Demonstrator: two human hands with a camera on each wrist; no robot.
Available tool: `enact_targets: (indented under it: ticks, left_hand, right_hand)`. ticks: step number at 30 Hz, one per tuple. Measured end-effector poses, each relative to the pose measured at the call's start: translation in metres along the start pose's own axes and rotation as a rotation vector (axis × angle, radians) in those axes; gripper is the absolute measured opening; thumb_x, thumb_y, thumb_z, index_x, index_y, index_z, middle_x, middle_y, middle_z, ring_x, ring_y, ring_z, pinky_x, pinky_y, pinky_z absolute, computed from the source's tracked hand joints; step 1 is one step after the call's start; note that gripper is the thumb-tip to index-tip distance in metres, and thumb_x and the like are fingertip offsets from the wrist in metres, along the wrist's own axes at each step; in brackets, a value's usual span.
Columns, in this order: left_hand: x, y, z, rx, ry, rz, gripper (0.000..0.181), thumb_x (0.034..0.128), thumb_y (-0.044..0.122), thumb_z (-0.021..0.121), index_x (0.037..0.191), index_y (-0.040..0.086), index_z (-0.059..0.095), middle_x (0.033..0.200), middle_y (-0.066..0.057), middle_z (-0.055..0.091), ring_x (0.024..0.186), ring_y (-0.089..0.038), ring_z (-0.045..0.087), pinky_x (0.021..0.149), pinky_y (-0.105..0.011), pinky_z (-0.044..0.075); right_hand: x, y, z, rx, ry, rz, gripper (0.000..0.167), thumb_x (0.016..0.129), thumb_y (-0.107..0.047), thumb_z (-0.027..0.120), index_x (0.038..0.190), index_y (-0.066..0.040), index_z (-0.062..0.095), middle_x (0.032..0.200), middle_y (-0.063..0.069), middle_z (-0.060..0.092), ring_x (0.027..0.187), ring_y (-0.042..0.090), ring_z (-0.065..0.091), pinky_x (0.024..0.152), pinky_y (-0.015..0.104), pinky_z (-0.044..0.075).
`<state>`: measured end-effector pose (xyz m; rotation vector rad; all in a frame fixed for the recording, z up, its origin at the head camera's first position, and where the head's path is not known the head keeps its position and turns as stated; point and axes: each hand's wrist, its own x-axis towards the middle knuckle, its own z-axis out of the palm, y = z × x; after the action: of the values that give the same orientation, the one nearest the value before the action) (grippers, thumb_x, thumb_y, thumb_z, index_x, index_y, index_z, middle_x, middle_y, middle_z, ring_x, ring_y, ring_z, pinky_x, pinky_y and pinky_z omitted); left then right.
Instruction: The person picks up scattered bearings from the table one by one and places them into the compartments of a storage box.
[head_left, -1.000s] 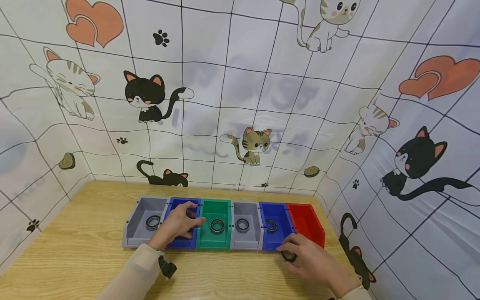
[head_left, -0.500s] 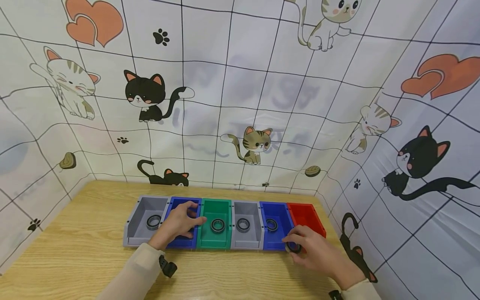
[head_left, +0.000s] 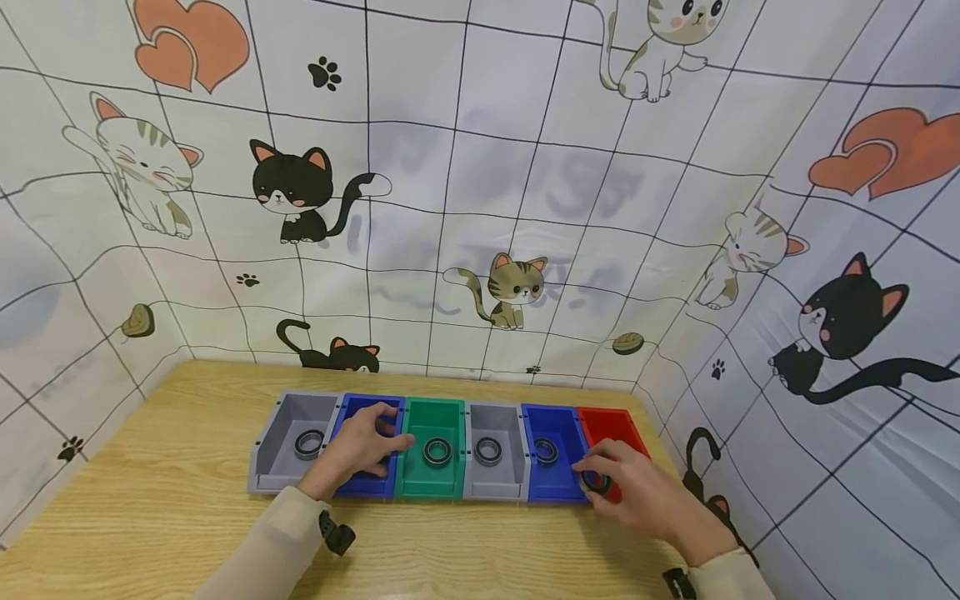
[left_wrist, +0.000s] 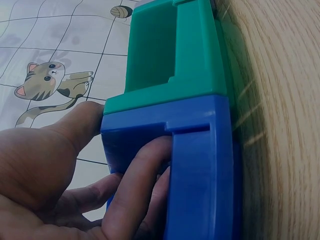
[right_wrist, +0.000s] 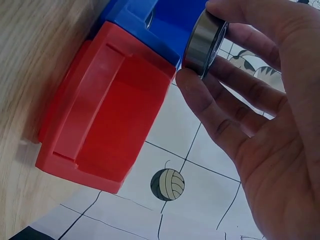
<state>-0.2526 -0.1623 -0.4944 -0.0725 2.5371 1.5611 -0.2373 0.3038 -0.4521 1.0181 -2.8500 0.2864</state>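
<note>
My right hand point(head_left: 637, 492) pinches a metal ring bearing point(right_wrist: 202, 45) between thumb and fingertips, above the front of the red bin point(right_wrist: 117, 112). Steel outer rim faces the right wrist camera. No bearing shows in the visible part of the red bin. My left hand point(head_left: 358, 446) rests at the left blue bin point(left_wrist: 200, 165), fingers loosely bent inside and thumb at the edge beside the green bin point(left_wrist: 195, 50). Whatever lies under that hand is hidden. Single bearings lie in the green bin, the middle grey bin point(head_left: 495, 421) and the right blue bin point(head_left: 551, 421).
The bins stand side by side in a row on a wooden table point(head_left: 450, 550). At the left end, a wide grey bin point(head_left: 307, 412) holds another bearing point(head_left: 308, 444). A cat-print curtain point(head_left: 420, 192) hangs behind and at both sides.
My right hand has carried the bearing rightward and slightly away, from in front of the right blue bin to over the red bin. My left hand has stayed in place.
</note>
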Motion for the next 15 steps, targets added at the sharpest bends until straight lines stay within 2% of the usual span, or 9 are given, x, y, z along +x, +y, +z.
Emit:
enact_targets:
  ticks: [6,11,15]
  left_hand:
    - [0.000,-0.001,0.000,0.009,0.002,-0.003,0.074,0.1050,0.025,0.090,0.165,-0.002,0.056,0.146,-0.029,0.071,0.082,-0.023,0.084,0.070,-0.042,0.073]
    - [0.001,-0.001,-0.001,0.016,0.002,-0.005,0.075,0.1051,0.026,0.090,0.166,-0.001,0.055,0.146,-0.029,0.071,0.082,-0.022,0.084,0.070,-0.041,0.073]
    - [0.000,0.000,0.000,0.018,0.001,-0.006,0.075,0.1049,0.026,0.090,0.165,-0.002,0.055,0.146,-0.029,0.071,0.081,-0.022,0.084,0.070,-0.041,0.073]
  right_hand:
    - [0.005,0.009,-0.001,-0.007,0.009,0.002,0.034,0.095,-0.016,0.095,0.129,-0.020,0.088,0.131,0.000,0.075,0.114,0.017,0.072,0.099,0.044,0.073]
    - [0.007,0.015,-0.003,-0.018,-0.006,0.061,0.037,0.095,-0.015,0.094,0.131,-0.020,0.087,0.131,-0.001,0.075,0.116,0.019,0.072,0.100,0.046,0.072]
    - [0.007,0.021,-0.004,-0.034,0.006,0.079,0.038,0.094,-0.015,0.095,0.131,-0.021,0.087,0.131,-0.001,0.076,0.115,0.018,0.073,0.099,0.045,0.073]
